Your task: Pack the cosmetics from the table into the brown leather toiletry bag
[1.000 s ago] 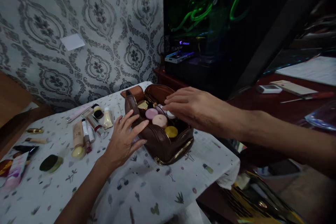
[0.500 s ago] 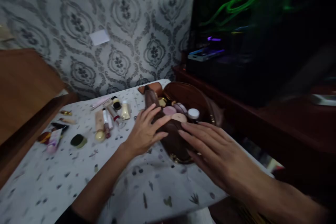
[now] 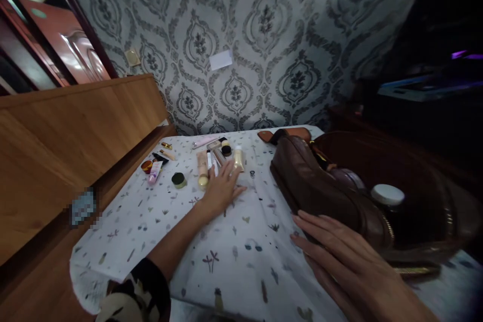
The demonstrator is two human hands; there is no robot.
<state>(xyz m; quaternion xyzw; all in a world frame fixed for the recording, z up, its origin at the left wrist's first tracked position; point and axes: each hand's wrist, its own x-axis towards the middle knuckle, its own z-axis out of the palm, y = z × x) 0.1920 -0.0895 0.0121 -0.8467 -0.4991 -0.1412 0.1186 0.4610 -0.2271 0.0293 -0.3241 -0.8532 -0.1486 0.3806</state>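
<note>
So on the cloth-covered counter (image 3: 241, 271), the brown bag (image 3: 313, 186) sits open with stuff inside, and the right hand (image 3: 339, 256) is empty, fingers out, right by its near side. The left hand (image 3: 219, 193) has just shifted off the bag to the little bottles (image 3: 238, 157), so they're likely the focus now; fingers loosely spread, can't tell if they're touching.

The left hand (image 3: 220, 192) has moved from the brown bag (image 3: 307, 178) to the cosmetic tubes (image 3: 202, 162)
</note>
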